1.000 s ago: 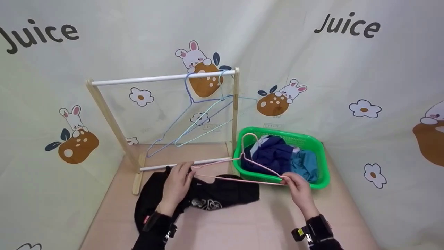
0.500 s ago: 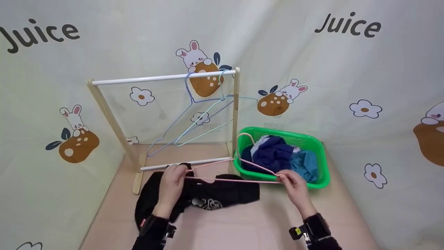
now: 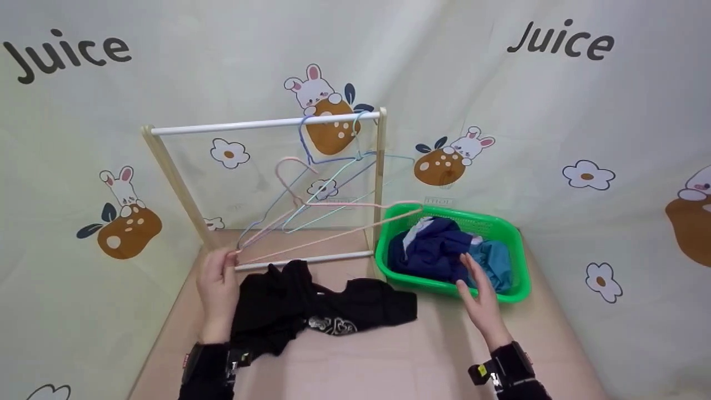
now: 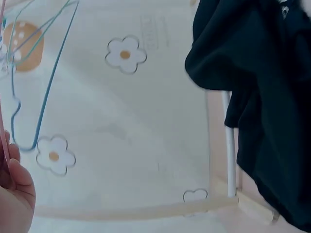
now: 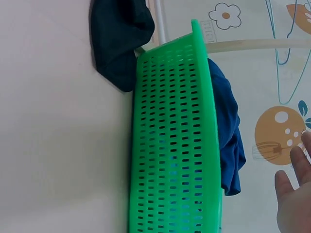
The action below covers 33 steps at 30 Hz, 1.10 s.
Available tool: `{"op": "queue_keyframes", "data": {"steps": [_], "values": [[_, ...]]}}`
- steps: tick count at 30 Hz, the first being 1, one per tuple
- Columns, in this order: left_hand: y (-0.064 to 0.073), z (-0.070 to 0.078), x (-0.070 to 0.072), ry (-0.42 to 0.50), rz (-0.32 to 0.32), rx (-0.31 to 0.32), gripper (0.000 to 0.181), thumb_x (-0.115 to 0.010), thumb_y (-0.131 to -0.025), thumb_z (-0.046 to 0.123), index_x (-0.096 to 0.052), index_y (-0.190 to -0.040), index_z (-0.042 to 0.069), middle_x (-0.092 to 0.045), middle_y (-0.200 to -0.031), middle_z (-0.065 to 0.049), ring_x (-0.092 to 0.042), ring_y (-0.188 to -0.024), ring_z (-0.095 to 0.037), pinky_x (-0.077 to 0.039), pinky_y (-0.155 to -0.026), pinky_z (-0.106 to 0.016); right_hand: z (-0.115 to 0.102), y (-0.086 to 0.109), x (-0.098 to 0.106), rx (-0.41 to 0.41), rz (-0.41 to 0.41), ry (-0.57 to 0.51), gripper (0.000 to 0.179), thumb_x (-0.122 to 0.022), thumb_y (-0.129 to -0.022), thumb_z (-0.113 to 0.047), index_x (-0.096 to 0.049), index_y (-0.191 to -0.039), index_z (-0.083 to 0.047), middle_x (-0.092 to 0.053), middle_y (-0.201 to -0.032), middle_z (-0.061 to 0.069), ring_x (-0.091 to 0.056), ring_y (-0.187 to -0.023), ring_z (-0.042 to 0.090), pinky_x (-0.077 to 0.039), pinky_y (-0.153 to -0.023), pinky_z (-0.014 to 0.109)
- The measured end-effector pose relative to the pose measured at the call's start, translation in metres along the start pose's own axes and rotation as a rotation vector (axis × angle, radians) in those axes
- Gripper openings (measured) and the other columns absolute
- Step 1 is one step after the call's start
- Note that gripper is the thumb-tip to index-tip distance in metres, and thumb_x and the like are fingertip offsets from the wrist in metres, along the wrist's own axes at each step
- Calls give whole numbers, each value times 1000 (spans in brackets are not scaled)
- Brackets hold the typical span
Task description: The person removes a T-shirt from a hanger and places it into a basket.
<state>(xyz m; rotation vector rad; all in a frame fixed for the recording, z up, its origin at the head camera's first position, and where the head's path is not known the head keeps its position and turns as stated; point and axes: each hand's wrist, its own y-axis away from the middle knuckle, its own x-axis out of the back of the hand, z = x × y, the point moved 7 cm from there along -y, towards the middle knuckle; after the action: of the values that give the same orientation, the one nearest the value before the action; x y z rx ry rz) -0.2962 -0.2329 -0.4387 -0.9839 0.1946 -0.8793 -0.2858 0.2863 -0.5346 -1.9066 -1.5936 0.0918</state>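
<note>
My left hand (image 3: 218,286) pinches one end of a pink clothes hanger (image 3: 344,205), which slants up and to the right in front of the drying rack. In the left wrist view the fingers (image 4: 20,174) curl around the pink wire at the left edge. My right hand (image 3: 482,303) is free, its fingers spread over the front rim of the green basket (image 3: 525,266). A black garment (image 3: 355,305) with a silvery print lies on the table below the hanger. Dark blue clothing (image 3: 436,250) and a teal garment (image 3: 496,261) fill the basket.
A small wooden rack with a white top bar (image 3: 222,128) stands at the back left. On its right part hang a blue hanger (image 3: 272,205) and a mint hanger (image 3: 328,186). A printed curtain (image 3: 555,111) closes off the back and both sides.
The right hand has let go of the pink hanger and opened. My left hand has moved left and up with it, and the hanger has swung from over the basket toward the rack.
</note>
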Motion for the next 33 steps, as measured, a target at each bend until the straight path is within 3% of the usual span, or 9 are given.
{"op": "queue_keyframes", "data": {"steps": [5, 11, 15, 20, 27, 31, 33], "values": [[-5, -15, 26, -22, 110, 144, 13, -58, -96, 1, -62, -86, -6, -56, -77, -14, -49, -77, -9, -35, -76, -21, 9, 4, 0, -15, -12, 7, 58, -57, -98, 3, -35, -151, 1, -44, -149, 19, -33, -135, -2, -25, -105, 11], [3, -39, 50, -31, 227, 296, 23, -54, -101, 9, -62, -89, -8, -55, -76, 3, -49, -75, 4, -37, -74, -16, 13, 7, -1, -20, -18, 23, 57, -57, -97, 1, -35, -150, 4, -44, -149, 20, -34, -134, -1, -23, -104, 10], [9, -54, 63, -33, 263, 362, 27, -52, -102, 13, -59, -91, -10, -52, -78, 14, -51, -75, 4, -39, -74, -17, 15, 9, 0, -14, -8, 39, 56, -58, -98, 0, -36, -149, 4, -45, -148, 20, -39, -136, 13, -24, -104, 10], [17, -69, 77, -45, 286, 462, 30, -50, -103, 19, -59, -97, -9, -50, -80, 17, -53, -77, 3, -40, -75, -19, 13, 10, -2, -21, -11, 56, 56, -57, -97, 4, -35, -149, 5, -45, -147, 22, -37, -136, 36, -22, -102, 7], [21, -80, 86, -79, 300, 511, 31, -49, -104, 19, -59, -98, -9, -50, -79, 15, -53, -78, 5, -39, -78, -18, -18, 11, 0, -23, -16, 61, 53, -57, -95, 9, -36, -143, 15, -45, -143, 31, -37, -131, 47, -23, -101, 6], [22, -83, 85, -103, 291, 521, 31, -49, -105, 20, -59, -98, -8, -50, -80, 16, -52, -78, 7, -39, -78, -17, -27, 12, 1, -39, -15, 63, 52, -58, -95, 6, -38, -143, 13, -46, -143, 30, -38, -132, 41, -24, -102, 7], [21, -84, 84, -126, 283, 518, 30, -48, -105, 19, -60, -97, -8, -50, -79, 16, -50, -78, 7, -37, -77, -17, -21, 13, 0, -29, -11, 56, 53, -58, -95, 7, -39, -144, 12, -47, -143, 28, -39, -135, 28, -24, -102, 8]]}}
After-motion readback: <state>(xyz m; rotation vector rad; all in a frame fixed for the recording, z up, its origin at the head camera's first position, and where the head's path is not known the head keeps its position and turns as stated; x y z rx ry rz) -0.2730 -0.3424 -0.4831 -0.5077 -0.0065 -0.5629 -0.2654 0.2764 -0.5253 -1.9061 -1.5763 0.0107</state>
